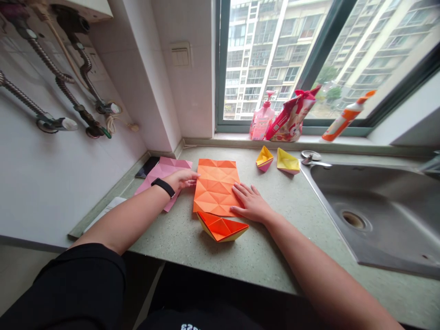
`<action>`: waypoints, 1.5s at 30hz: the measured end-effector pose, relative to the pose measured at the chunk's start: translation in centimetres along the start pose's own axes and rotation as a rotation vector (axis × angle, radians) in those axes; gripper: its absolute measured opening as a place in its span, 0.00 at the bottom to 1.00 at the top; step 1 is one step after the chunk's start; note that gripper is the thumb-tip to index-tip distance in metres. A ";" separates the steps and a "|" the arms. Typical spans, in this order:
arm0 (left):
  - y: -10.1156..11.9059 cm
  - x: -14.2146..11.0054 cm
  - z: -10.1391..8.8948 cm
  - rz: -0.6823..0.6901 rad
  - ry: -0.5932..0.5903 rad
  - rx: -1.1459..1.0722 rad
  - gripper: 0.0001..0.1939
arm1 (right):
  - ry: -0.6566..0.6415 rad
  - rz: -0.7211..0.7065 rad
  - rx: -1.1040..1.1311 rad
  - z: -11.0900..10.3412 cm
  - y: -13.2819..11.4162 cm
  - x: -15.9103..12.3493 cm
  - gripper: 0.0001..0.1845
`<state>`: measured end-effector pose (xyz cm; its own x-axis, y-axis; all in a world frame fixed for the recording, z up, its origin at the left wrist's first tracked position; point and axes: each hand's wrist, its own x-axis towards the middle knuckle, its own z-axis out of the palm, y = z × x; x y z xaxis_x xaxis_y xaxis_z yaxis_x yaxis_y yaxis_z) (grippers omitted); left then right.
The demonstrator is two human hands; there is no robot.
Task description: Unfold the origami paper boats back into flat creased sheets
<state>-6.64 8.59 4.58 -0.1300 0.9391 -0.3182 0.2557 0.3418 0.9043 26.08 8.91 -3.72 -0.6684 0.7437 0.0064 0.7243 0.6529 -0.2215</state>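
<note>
A creased sheet of orange paper (216,185) lies unfolded on the counter, with a grid of fold lines across it. My left hand (185,178) reaches over a pink creased sheet (168,167), its fingertips touching the orange sheet's left edge. Those fingers are stretched out. On the right edge of the orange sheet rests my right hand (252,201), flat with its fingers spread. Just in front of the sheet's near edge sits a folded paper boat (223,228), orange inside and yellow outside.
Two small folded paper pieces, one orange-yellow and pink (264,160), one yellow (288,161), stand near the metal sink (330,220). A dark phone-like object (147,167) lies by the wall. Bottles and a red bag (292,117) line the windowsill.
</note>
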 end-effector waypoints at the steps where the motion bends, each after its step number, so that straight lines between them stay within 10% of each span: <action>1: 0.1 -0.2 0.3 -0.009 -0.005 -0.005 0.09 | 0.008 -0.004 0.013 0.0 0.1 -0.1 0.48; 6: 2.0 -1.0 -1.3 0.040 0.075 0.016 0.10 | 0.086 -0.002 0.101 -0.1 1.1 -0.5 0.44; 12: 5.5 -2.7 -11.7 0.122 0.351 0.027 0.12 | 0.141 -0.025 0.132 0.3 1.7 -0.8 0.43; 17: 2.4 -4.0 -17.7 0.036 0.515 0.071 0.16 | 0.126 -0.004 0.093 0.5 1.6 -0.7 0.43; 25: -5.6 -2.1 -17.9 -0.039 0.533 0.305 0.07 | 0.141 0.004 0.095 0.5 1.6 -0.5 0.43; 45: -8.6 -0.1 -20.2 0.024 0.539 0.444 0.15 | 0.217 -0.021 0.101 1.2 2.1 -0.6 0.40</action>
<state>-28.19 4.83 2.58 -0.5473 0.8369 -0.0107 0.6166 0.4118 0.6710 27.75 9.68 -5.35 -0.6235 0.7504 0.2195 0.6825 0.6593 -0.3156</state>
